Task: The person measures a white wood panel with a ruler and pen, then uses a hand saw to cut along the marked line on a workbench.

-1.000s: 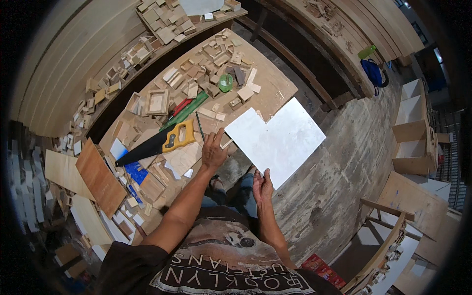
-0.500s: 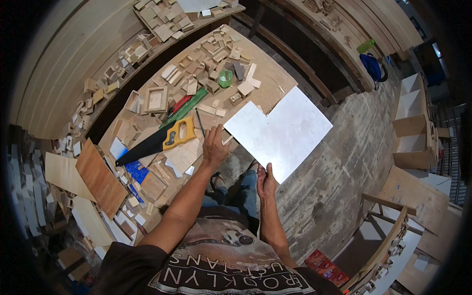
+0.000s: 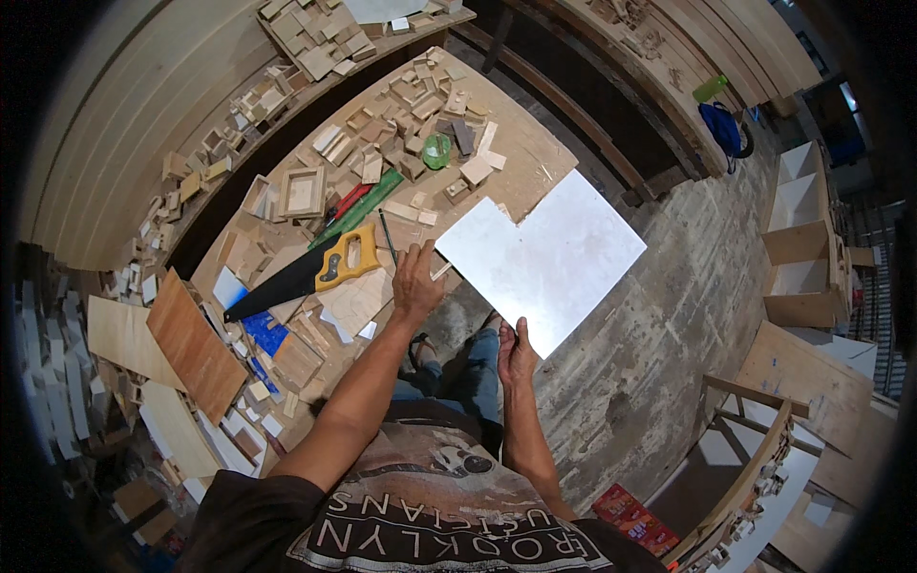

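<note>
An L-shaped white board [image 3: 554,267], notched on its far left edge, lies flat over the table's near right part and juts out above the floor. My left hand [image 3: 416,286] is closed at the board's left corner, beside a thin pale strip [image 3: 441,271]; exactly what its fingers hold is hidden. My right hand [image 3: 518,351] grips the board's near edge. Left of the board, a yellow-handled saw [image 3: 347,260] lies on the wooden table [image 3: 530,143] among wood offcuts, a green length [image 3: 344,220] with a red tool, and a green round object [image 3: 437,151].
Stacks of pale planks [image 3: 105,143] and a shelf of small blocks [image 3: 306,38] stand beyond the table. Leaning plywood panels [image 3: 196,349] are at left. At right are open boxes [image 3: 798,239], a wooden frame [image 3: 750,406] and the concrete floor [image 3: 659,306]. A blue bag [image 3: 716,129] sits far right.
Over the last second the white board has shifted slightly away from me and rightward. My right hand moved a little up and right with it, and my left slightly up. The last half second shows almost no movement.
</note>
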### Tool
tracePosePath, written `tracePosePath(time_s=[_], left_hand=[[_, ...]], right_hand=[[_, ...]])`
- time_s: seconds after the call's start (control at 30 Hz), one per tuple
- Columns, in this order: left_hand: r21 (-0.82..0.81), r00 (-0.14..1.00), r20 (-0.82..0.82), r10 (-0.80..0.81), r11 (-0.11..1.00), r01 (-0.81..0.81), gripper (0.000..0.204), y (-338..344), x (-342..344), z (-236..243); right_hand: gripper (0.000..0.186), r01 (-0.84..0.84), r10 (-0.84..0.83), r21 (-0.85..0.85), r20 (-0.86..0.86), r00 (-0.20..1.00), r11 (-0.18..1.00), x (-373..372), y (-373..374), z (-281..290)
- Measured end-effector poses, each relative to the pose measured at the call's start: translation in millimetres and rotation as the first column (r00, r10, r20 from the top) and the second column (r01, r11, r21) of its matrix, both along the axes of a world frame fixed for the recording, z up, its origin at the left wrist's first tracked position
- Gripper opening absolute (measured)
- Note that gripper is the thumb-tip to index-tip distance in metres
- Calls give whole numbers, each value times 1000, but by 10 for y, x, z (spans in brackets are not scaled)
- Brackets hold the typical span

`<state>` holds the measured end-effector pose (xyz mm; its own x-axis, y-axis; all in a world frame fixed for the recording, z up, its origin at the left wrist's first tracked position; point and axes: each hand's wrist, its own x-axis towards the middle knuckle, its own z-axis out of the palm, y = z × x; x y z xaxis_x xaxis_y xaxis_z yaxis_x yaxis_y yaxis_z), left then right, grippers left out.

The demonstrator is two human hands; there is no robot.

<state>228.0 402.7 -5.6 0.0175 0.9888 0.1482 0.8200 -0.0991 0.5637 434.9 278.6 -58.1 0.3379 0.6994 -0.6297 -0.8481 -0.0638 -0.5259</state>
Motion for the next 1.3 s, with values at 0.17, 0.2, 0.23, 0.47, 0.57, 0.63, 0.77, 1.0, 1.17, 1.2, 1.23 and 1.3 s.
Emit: tracePosePath(time_s=[0.17,0.2,0.23,0.47,0.57,0.63,0.77,1.0,1.17,1.2,1.23,1.3], left_hand=[[34,999,31,-9,999,8,77,-2,-7,-16],[42,999,38,-12,999,11,79,-6,-1,-1],[50,999,44,-14,999,12,80,-12,-1,18],[0,998,-21,-57,998,57,81,13,-24,32],[-58,998,-33,-56,997,54,78,51,-9,79],[-77,998,-41,-52,996,48,76,60,-8,88],[-81,998,-45,-48,996,44,79,57,-6,71],[-25,991,-89,-100,995,98,79,-20,-9,84],[-28,988,-107,-111,994,109,72,-48,-28,55],[-36,988,-102,-112,993,109,71,-50,-32,57],[-41,989,-95,-114,993,110,70,-45,-30,66],[-43,989,-90,-120,992,117,70,-48,-34,60]], right_hand=[[56,-8,9,-23,21,1000,1000,-23,-4,35],[57,-11,12,-21,23,1000,1000,-23,-7,26],[59,-14,15,-30,28,999,999,-27,-5,27],[62,-35,37,-31,49,998,999,-27,-25,-18],[49,-9,10,-32,20,1000,999,-43,-8,51],[43,2,-1,-33,10,1000,999,-58,2,106],[41,-15,16,-12,30,999,1000,-64,0,138],[61,-39,43,-46,97,994,998,-63,-25,46],[63,-41,44,-40,103,994,998,-84,-15,108],[63,-46,50,-37,98,994,998,-82,-18,118],[63,-42,46,-40,91,995,998,-69,-23,84],[62,-34,38,-45,78,996,998,-54,-33,14]])
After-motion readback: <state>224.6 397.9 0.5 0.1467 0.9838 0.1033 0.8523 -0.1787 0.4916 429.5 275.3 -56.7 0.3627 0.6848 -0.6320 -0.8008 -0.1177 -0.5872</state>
